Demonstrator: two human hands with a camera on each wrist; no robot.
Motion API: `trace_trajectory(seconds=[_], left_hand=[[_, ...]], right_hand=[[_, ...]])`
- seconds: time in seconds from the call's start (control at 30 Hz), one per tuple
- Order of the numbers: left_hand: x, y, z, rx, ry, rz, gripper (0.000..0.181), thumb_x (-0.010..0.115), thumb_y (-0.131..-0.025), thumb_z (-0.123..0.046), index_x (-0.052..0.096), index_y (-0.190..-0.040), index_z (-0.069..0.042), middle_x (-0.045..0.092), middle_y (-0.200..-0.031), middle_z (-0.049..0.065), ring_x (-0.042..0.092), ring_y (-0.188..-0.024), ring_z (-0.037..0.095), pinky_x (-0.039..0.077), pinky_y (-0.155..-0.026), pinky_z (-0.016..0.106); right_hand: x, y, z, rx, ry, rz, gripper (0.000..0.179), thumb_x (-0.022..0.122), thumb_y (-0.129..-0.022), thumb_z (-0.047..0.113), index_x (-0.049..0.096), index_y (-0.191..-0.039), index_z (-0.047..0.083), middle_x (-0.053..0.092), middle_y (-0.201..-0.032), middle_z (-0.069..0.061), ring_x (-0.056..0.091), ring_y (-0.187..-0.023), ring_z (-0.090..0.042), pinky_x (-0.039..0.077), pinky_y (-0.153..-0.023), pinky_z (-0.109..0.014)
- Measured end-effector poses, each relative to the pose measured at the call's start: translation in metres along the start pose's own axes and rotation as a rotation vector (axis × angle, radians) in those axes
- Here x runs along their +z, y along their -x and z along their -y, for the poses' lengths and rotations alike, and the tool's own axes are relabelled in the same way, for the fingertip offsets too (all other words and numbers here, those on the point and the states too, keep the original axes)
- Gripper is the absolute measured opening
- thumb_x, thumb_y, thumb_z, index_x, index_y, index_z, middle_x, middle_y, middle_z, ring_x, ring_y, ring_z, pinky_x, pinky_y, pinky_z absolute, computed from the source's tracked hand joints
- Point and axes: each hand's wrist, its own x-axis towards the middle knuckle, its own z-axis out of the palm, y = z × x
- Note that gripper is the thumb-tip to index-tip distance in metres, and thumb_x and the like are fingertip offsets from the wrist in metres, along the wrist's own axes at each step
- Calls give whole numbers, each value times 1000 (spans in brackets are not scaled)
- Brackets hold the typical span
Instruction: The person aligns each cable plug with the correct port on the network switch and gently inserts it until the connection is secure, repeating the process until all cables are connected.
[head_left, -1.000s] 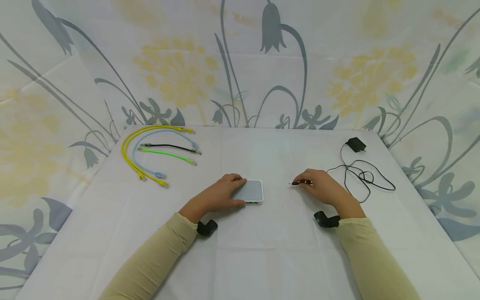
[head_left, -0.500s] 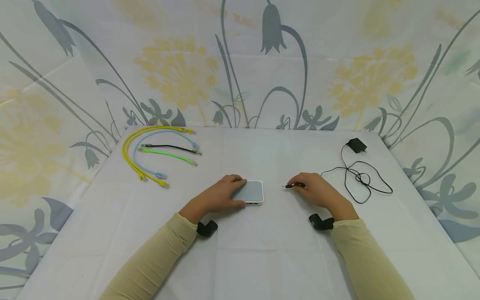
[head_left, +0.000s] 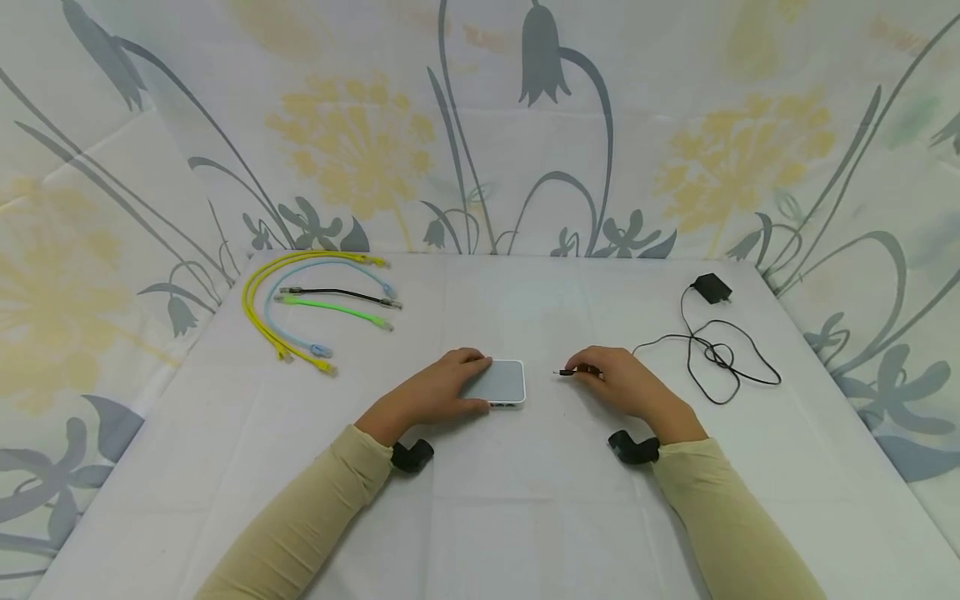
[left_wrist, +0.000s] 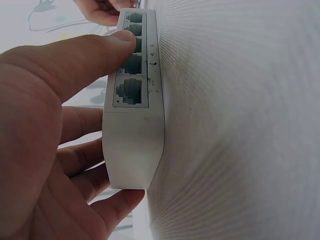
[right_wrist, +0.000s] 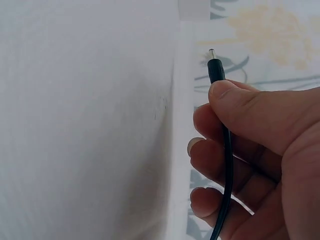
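Far left, loose cables (head_left: 333, 307) lie on the worktop (head_left: 510, 533). Centre now, the left hand (head_left: 442, 387) grips the white box (head_left: 504, 382), flat on the cloth; a slack hold could let it skid. Just right, the right hand (head_left: 615, 379) pinches the black plug (right_wrist: 216, 71); farther right, the looped cord (head_left: 693, 337) could snag if tugged, dragging the adapter (head_left: 712, 288).

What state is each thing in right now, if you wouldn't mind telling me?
White box: on the table, gripped by the left hand; visible ports empty.
Plug: pinched in the right hand, tip bare.
Adapter cord: loosely looped.
Power adapter: on the table, unplugged.
Two yellow cables: curved, ends free.
Light blue cable: curved, ends free.
Black cable: nearly straight, ends free.
Green cable: nearly straight, ends free.
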Motion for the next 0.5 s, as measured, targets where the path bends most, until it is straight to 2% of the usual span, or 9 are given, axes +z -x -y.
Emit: trace_trajectory(seconds=[0.5], left_hand=[[0, -1, -1, -9, 6, 3, 73, 67, -91, -40, 37, -149, -7, 38, -150, 13, 42, -134, 26, 41, -107, 40]], right_hand=[[7, -4, 7, 30, -74, -10, 12, 67, -91, 14, 69, -103, 12, 71, -96, 0, 64, -86, -13, 53, -78, -36]])
